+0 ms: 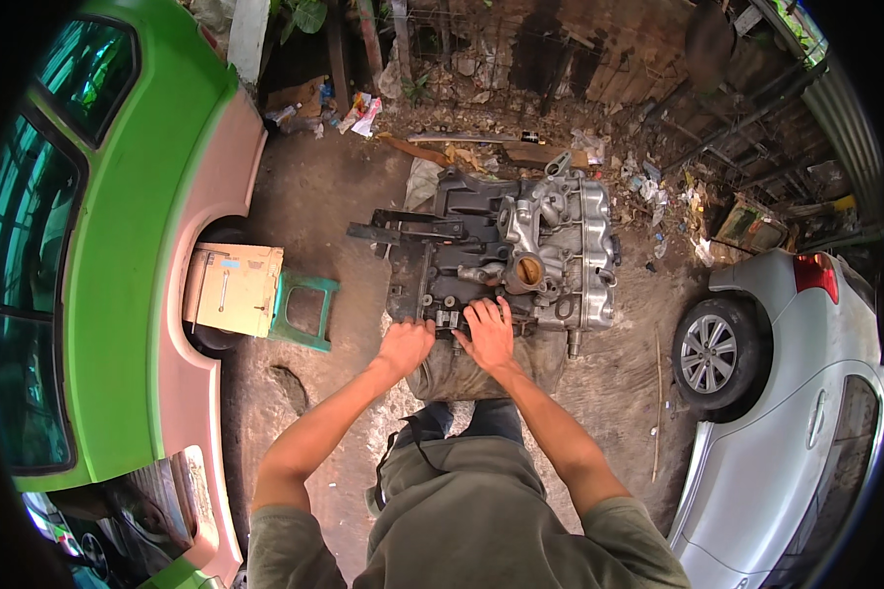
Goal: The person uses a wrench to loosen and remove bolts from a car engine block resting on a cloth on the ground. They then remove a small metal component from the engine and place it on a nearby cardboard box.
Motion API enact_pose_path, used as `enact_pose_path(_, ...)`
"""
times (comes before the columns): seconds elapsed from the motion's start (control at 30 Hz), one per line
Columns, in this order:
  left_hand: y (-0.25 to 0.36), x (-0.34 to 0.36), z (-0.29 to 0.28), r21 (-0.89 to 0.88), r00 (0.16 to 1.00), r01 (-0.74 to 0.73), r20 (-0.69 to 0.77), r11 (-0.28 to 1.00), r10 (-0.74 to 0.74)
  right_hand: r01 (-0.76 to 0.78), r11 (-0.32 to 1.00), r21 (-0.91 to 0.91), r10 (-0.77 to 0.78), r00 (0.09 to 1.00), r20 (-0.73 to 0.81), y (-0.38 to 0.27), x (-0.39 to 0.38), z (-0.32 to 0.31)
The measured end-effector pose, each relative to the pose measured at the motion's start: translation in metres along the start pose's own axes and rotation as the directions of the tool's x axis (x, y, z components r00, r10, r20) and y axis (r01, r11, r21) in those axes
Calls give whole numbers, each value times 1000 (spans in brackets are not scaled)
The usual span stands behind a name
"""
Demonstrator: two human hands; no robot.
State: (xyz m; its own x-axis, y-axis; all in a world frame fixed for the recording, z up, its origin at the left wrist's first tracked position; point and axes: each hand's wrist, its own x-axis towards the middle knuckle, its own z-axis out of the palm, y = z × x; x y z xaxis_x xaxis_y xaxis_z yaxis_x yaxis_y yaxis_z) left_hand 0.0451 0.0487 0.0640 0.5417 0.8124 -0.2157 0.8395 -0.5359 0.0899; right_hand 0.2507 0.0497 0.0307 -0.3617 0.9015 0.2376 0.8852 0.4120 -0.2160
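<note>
An engine point(589, 245) sits ahead of me on a grey support point(540, 363), with silver castings on its right and dark parts on its left. My left hand point(406, 347) has its fingers curled down at the near left edge of the engine; what they grip, if anything, is hidden. My right hand point(486, 334) rests just right of it, fingers apart on the engine's near side, beside a small metal bracket point(447, 319). A brass-coloured round opening point(528, 272) shows above my right hand.
A green and pink car body point(138, 196) fills the left side, beside a cardboard piece point(236, 309) with a wrench point(224, 288) and a green plastic stool point(304, 304). A silver car point(776, 471) stands at right. Litter point(363, 113) lies along a weathered back fence point(619, 59).
</note>
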Motion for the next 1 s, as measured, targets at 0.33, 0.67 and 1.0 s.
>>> enact_pose_path(0.33, -11, -2, 68, -321, 951, 197, -168, 926, -261, -4, 998, -55, 7, 999, 51, -1, 3, -2)
enact_pose_path(0.67, 27, 21, 156, -898, 767, 348, 108, 269, -632, 2, 999, -46, 2, 997, 83, 0, 1, -8)
enact_pose_path(1.0, 35, 23, 179, -977, 741, 85, 195, -198, -643, -6, 999, -41, 12, 987, 159, 0, 3, -13)
